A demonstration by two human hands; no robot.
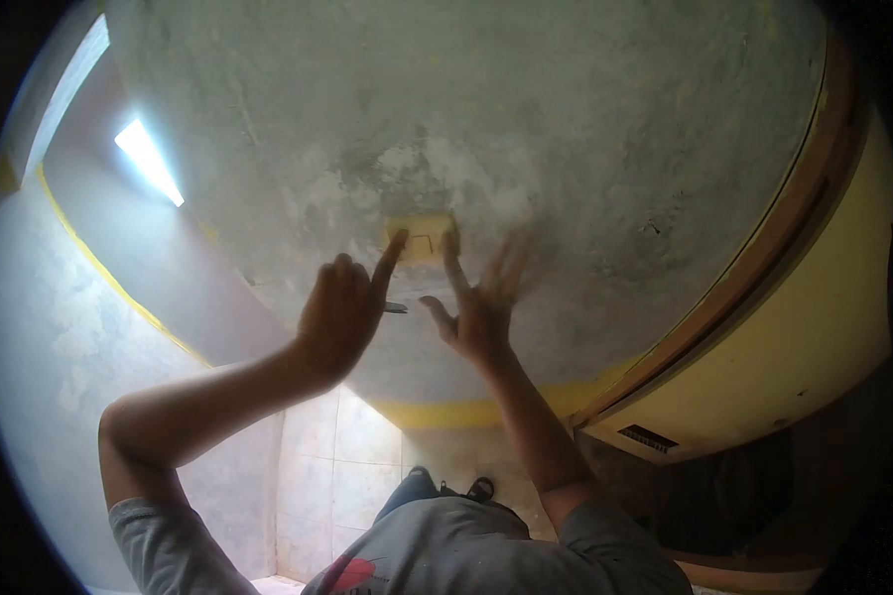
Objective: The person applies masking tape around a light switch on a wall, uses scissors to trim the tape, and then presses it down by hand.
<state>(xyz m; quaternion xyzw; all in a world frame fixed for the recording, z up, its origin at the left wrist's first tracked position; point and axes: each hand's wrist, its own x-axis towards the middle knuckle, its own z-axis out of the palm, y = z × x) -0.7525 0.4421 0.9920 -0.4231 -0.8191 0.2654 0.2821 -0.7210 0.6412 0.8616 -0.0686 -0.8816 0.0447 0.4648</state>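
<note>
A yellowish rectangular switch plate sits on the grey, patchy wall. My left hand has its index finger stretched up to the plate's left side, while the other fingers are folded in. From that hand's palm side pokes the end of a thin dark tool; the rest of it is hidden, so its kind does not show. My right hand is spread with its index fingertip at the plate's right edge. Its outer fingers are smeared by motion, and it holds nothing that I can see.
The worn grey wall fills most of the view. A brown wooden frame curves along the right, beside a cream panel with a dark vent. Bright light enters through an opening at upper left. Pale floor tiles lie below.
</note>
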